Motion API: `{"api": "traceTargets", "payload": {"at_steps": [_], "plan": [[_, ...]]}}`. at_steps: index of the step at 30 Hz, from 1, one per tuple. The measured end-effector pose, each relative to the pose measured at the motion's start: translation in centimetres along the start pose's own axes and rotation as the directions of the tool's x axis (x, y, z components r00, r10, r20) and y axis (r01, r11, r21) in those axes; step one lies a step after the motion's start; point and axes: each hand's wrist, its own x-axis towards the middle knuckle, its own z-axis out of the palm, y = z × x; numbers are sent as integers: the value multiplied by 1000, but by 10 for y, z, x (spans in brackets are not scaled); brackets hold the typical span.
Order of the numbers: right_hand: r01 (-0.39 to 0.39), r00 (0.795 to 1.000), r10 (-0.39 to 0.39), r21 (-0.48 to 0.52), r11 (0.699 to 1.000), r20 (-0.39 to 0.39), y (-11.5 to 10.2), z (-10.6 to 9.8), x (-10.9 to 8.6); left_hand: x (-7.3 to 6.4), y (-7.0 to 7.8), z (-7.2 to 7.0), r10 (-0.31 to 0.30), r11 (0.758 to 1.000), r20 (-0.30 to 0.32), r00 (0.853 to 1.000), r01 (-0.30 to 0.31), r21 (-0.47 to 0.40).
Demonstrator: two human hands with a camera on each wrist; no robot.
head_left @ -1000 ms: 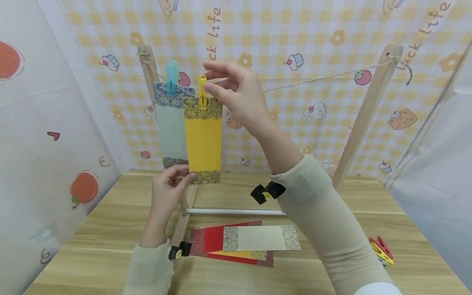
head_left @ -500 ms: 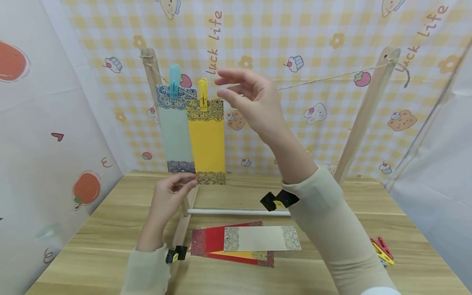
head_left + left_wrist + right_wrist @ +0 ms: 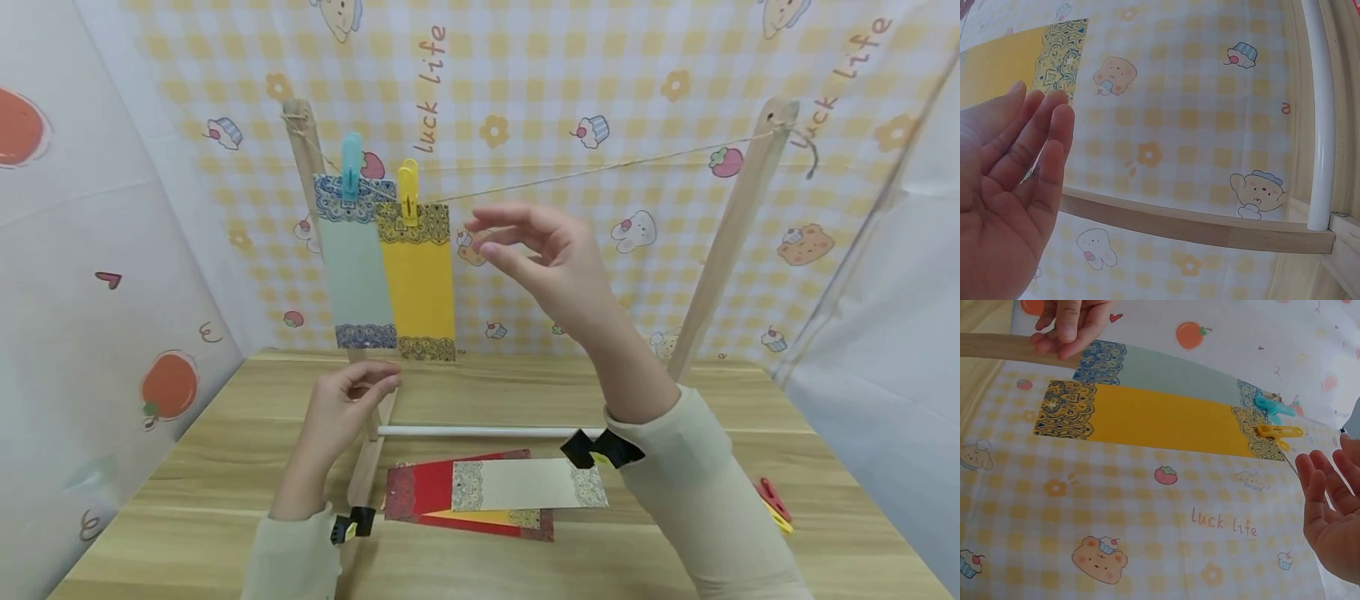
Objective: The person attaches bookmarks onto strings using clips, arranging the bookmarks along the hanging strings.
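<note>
A yellow paper card (image 3: 417, 279) with patterned ends hangs from the string (image 3: 600, 170) by a yellow clothespin (image 3: 408, 192). Left of it, partly overlapped, a pale green card (image 3: 356, 271) hangs by a light blue clothespin (image 3: 351, 167). My right hand (image 3: 562, 267) is in the air right of the yellow card, fingers loosely bent, holding nothing. Just below the cards' lower edges is my left hand (image 3: 345, 412), apart from them and with nothing in it. The left wrist view shows the left fingers (image 3: 1041, 131) near the yellow card's patterned end.
Two wooden posts (image 3: 731, 233) carry the string, and a white rod (image 3: 487, 432) runs low between them. On the wooden table lie a cream card (image 3: 525, 484) and red cards (image 3: 431, 487), with a yellow one between. Red and yellow clothespins (image 3: 776, 500) lie at the right.
My right hand has let go of the yellow clothespin and moved right and down. The left hand has released the yellow card's bottom edge and dropped slightly; the card hangs freely.
</note>
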Motion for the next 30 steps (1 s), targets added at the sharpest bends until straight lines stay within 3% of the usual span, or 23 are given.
{"api": "traceTargets", "payload": {"at_steps": [5, 8, 15, 21, 24, 27, 30], "plan": [[-67, 998, 67, -28, 997, 15, 7, -7, -20, -1, 2, -2, -11, 1000, 37, 999, 10, 28], [-107, 994, 109, -59, 992, 23, 13, -12, -35, -1, 3, 0, -36, 998, 106, 994, 31, 50], [-136, 987, 147, -156, 978, 64, 27, -26, -75, -2, 2, 8, -47, 997, 314, 948, 25, 75], [-137, 989, 146, -195, 971, 34, 32, -45, -110, -3, 1, 19, -51, 997, 397, 916, 24, 73], [-123, 991, 130, -167, 978, 27, 34, -59, -125, -4, 1, 25, -61, 997, 419, 906, 34, 71], [-122, 991, 128, -148, 981, 30, 37, -73, -139, -4, 1, 29, -55, 996, 440, 896, 19, 86], [-154, 987, 162, -204, 967, 24, 38, -88, -152, -4, 1, 32, -41, 994, 465, 885, -12, 110]]}}
